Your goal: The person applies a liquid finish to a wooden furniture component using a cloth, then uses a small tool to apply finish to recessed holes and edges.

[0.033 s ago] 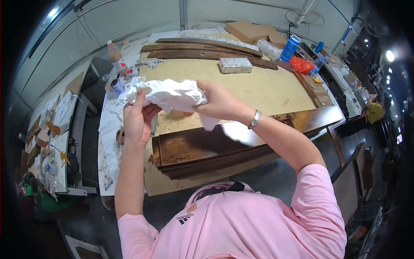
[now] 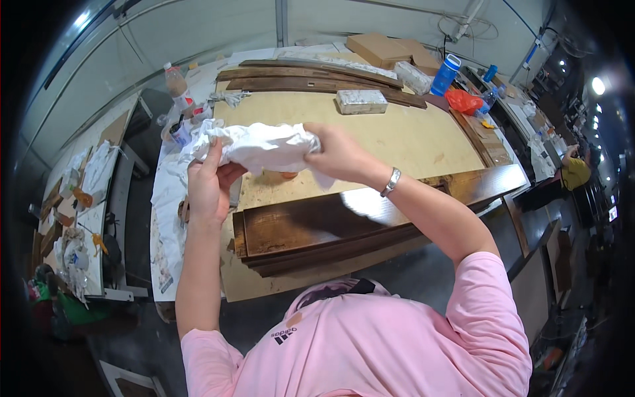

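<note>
Between my two hands a crumpled white cloth [image 2: 268,144] is held up above the table. My left hand [image 2: 211,178] pinches its left end, thumb up and fingers curled behind it. The right end is gripped by my right hand [image 2: 337,155], with the cloth's edge bunched at the fingers. Below, a stack of dark brown, glossy wooden boards [image 2: 297,228] lies along the near side of the table. A small orange object [image 2: 289,175] shows partly under the cloth.
Thin dark wood strips [image 2: 317,81] lie at the back beside a whitish block [image 2: 361,102]. A blue bottle [image 2: 445,74] and red plastic bag [image 2: 463,101] stand back right. A clear bottle [image 2: 177,86] stands back left. Someone in yellow [image 2: 575,171] is far right.
My right hand has shifted slightly to the right, stretching the cloth a little wider. The cloth's hanging corner below that hand has risen. My left hand is nearly still.
</note>
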`<state>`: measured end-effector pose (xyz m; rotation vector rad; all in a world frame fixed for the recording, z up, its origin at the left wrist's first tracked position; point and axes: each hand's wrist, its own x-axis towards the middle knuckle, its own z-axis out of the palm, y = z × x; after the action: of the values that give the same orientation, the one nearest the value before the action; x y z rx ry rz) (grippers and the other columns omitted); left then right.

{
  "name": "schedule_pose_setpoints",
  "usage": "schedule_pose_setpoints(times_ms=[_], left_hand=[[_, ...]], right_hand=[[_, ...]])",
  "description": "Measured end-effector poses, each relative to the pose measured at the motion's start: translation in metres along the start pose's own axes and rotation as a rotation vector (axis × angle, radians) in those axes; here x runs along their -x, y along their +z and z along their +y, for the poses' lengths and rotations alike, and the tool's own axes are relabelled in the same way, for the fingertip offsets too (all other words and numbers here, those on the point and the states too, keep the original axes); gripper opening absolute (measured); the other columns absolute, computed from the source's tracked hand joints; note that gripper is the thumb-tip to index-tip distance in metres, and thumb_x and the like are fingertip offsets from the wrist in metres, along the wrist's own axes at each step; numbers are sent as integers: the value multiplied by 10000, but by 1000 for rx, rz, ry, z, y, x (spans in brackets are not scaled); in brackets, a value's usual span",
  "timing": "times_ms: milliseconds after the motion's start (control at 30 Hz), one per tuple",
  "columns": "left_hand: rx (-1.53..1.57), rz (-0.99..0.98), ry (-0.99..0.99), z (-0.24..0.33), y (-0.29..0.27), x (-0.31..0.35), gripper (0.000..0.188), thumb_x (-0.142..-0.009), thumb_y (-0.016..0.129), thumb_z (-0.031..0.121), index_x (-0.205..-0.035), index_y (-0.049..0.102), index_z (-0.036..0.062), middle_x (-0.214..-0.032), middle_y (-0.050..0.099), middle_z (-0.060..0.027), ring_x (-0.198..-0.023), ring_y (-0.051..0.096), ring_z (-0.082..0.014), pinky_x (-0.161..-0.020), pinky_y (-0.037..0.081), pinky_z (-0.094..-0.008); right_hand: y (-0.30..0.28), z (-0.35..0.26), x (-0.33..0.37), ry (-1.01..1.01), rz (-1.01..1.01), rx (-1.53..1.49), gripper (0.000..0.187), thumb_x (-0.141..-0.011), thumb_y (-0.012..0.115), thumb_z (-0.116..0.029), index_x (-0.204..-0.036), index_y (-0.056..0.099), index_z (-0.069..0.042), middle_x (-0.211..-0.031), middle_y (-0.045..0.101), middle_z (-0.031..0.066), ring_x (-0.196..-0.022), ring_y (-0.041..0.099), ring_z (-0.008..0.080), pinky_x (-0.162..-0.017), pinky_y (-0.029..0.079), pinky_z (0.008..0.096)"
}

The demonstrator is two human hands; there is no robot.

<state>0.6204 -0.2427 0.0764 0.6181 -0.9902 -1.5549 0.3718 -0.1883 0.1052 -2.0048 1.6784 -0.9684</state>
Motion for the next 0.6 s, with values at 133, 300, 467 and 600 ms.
schedule_pose_setpoints(times_ms=[133, 300, 467, 600], left_hand=[[-342, 6, -57, 4, -28, -22, 301, -998, 653, 284, -1136, 675, 18, -973, 734, -98, -804, 725, -161, -615, 572, -269], [-1072, 25, 289, -6, -14, -34, 647, -924, 729, 359, -1410, 536, -21, -1276, 675, -206, -1101, 692, -290, -957, 526, -388], [-844, -313, 465, -29, 56, -31, 645, -869, 797, 229, -1420, 541, 14, -1325, 650, -178, -1182, 644, -255, -1005, 494, -367], [-612, -569, -84, -33, 41, -44, 601, -808, 831, 90, -1353, 589, 19, -1228, 689, -78, -1110, 640, -184, -974, 503, -334]], right_hand=[[-50, 27, -31, 229, -231, -386, 246, -859, 604, -111, -983, 687, 85, -825, 692, 109, -858, 656, 148, -779, 531, 333], [-48, 43, -45, 388, -277, -999, 288, -912, 550, -143, -1131, 598, 38, -1020, 644, 91, -837, 637, 186, -814, 547, 340], [-44, 38, -53, 420, -395, -1294, 292, -891, 566, -110, -1156, 598, 8, -1035, 656, 73, -991, 641, 186, -973, 486, 348], [-42, 84, -77, 305, -611, -1327, 271, -853, 600, -87, -1090, 658, 32, -1077, 693, 117, -1021, 662, 201, -981, 506, 345]])
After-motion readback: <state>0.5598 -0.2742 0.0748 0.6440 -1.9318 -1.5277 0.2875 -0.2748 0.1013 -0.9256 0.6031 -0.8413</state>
